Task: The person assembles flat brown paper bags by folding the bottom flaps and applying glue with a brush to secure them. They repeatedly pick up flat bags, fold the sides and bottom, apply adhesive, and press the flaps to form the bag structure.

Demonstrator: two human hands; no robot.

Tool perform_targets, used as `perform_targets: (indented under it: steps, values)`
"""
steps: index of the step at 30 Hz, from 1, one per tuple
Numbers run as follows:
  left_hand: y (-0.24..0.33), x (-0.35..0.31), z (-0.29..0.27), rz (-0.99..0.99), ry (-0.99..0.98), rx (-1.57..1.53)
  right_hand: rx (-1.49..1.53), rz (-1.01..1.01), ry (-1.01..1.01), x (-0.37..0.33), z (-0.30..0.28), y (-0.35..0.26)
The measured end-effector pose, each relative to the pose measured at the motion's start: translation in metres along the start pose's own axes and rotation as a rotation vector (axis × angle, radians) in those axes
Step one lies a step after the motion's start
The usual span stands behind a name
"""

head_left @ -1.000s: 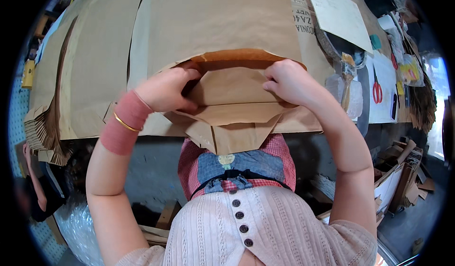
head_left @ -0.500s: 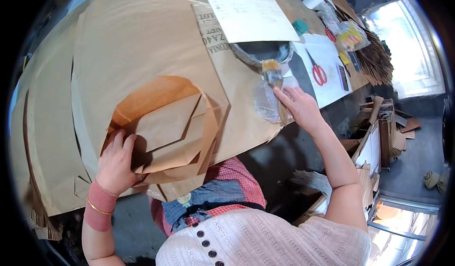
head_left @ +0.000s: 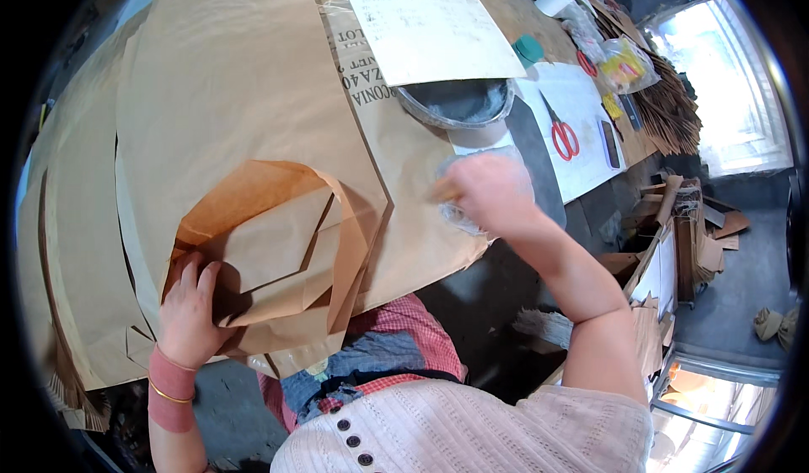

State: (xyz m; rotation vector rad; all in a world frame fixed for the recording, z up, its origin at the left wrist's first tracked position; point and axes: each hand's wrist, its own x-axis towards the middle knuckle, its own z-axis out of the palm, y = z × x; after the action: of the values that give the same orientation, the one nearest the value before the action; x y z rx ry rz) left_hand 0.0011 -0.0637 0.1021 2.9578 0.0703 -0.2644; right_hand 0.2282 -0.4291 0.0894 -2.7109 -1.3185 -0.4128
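Note:
A brown paper bag (head_left: 278, 245) lies near the table's front edge, its folded end spread into a wide opening with flaps inside. My left hand (head_left: 192, 304) holds it at the left side, fingers bent into the opening and thumb along the near edge; the fingertips are partly hidden. My right hand (head_left: 493, 193), smeared by motion, is closed around the paste brush. Only a blurred tan piece of the brush (head_left: 442, 190) sticks out left of the fist. Under that hand lies crumpled clear plastic (head_left: 459, 218). Just beyond is a round dark basin (head_left: 459, 106).
A white written sheet (head_left: 434, 34) partly covers the basin. Red-handled scissors (head_left: 565, 138) and a phone (head_left: 609, 143) lie on white paper to the right, near a green lid (head_left: 528, 50). Large brown paper sheets (head_left: 227, 77) cover the table's left. Stacked cardboard (head_left: 670, 110) stands at far right.
My right hand has moved left and turned over, from holding the brush upright by the basin to a fist above the plastic. The bag and my left hand sit slightly lower and further left in view.

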Motion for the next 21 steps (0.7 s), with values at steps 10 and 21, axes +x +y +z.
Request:
perform_targets:
  steps: [10,21]
  values:
    - [0.008,0.002,-0.004,-0.072,-0.064,-0.028,0.496,0.856,0.338,0.069,0.047,0.099]
    - [0.005,-0.009,0.001,0.001,0.062,0.026,0.744,0.250,-0.265,0.062,-0.036,0.101]
